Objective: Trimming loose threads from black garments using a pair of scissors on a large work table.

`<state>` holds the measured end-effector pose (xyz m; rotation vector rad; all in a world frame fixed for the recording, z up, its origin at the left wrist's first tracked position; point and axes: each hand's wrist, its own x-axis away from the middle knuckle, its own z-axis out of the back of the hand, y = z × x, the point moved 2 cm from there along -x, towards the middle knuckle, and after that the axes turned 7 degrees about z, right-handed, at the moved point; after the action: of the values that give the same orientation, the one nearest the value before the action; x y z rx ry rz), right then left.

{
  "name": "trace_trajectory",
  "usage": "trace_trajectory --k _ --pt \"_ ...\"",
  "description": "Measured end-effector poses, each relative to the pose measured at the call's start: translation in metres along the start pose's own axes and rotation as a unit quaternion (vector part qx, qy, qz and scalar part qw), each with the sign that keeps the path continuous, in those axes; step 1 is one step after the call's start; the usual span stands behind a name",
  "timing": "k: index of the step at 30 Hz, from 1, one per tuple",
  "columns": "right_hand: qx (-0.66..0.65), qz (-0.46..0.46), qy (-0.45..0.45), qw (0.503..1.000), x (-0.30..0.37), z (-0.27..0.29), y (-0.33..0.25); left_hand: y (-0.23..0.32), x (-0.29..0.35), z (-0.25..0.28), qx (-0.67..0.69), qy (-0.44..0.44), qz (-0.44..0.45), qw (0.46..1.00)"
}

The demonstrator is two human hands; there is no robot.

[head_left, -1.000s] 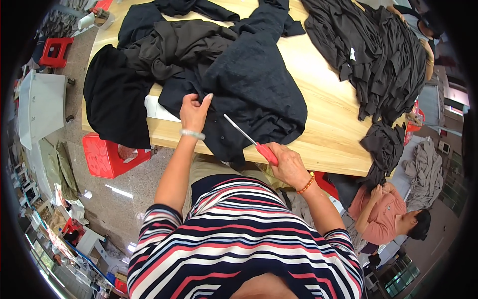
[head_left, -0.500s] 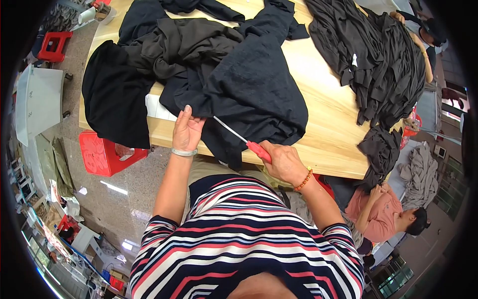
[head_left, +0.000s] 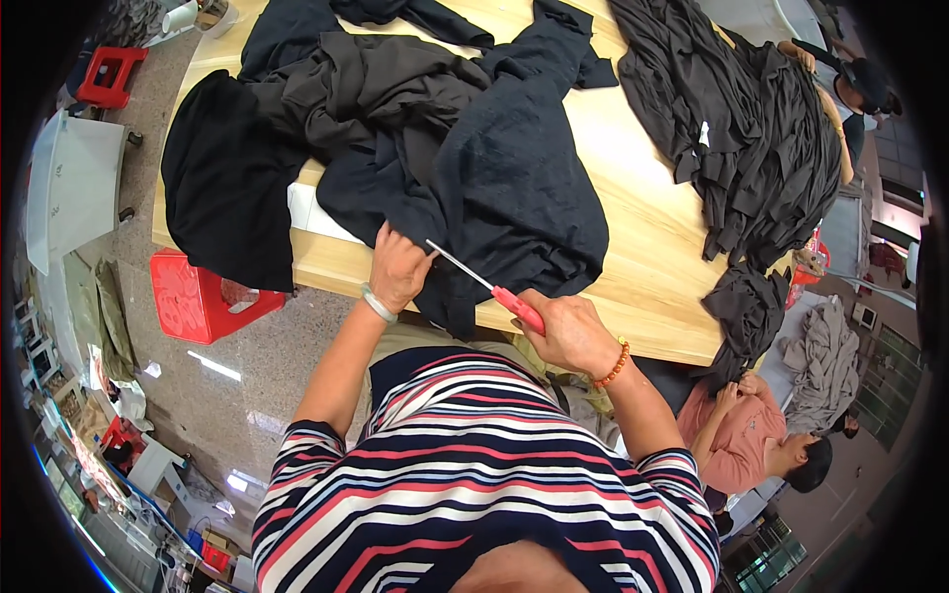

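Observation:
My right hand [head_left: 565, 331] is closed round the red handle of a screwdriver-like tool [head_left: 518, 309]. Its thin metal shaft slants up and left, over a dark navy garment [head_left: 524, 188], with the tip close to my left hand [head_left: 400, 269]. My left hand is back-up at the near edge of this garment, its fingers curled down on the cloth; the fingertips are partly hidden. The garment spreads in folds across the wooden table [head_left: 652, 287] and hangs over the front edge. Against its left side lie a dark brown cloth [head_left: 371, 84] and a black piece [head_left: 227, 183].
A large dark pile of garments [head_left: 736, 138] covers the table's right side, with a person at its far end. Another person in a pink top [head_left: 736, 435] handles dark cloth at the near right corner. A red stool [head_left: 188, 296] stands by the table's left front.
My left hand has turned from palm up with spread fingers to back up, with its fingers curled onto the navy cloth. The tool in my right hand has barely shifted.

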<state>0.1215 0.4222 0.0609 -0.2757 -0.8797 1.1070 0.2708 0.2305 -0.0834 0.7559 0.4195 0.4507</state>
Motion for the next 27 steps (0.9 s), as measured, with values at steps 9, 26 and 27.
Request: trace_trajectory --k 9,26,27 --pt "0.028 0.013 -0.007 1.000 0.008 0.003 0.013 0.001 0.003 -0.008 -0.094 -0.041 -0.052 0.993" --pt "0.002 -0.019 0.118 0.993 0.018 -0.012 0.051 0.160 -0.120 0.088 0.031 -0.069 -0.380 0.922" --pt "0.017 -0.017 0.128 0.991 0.003 0.003 0.051 0.167 -0.144 0.100 0.027 -0.059 -0.357 0.932"
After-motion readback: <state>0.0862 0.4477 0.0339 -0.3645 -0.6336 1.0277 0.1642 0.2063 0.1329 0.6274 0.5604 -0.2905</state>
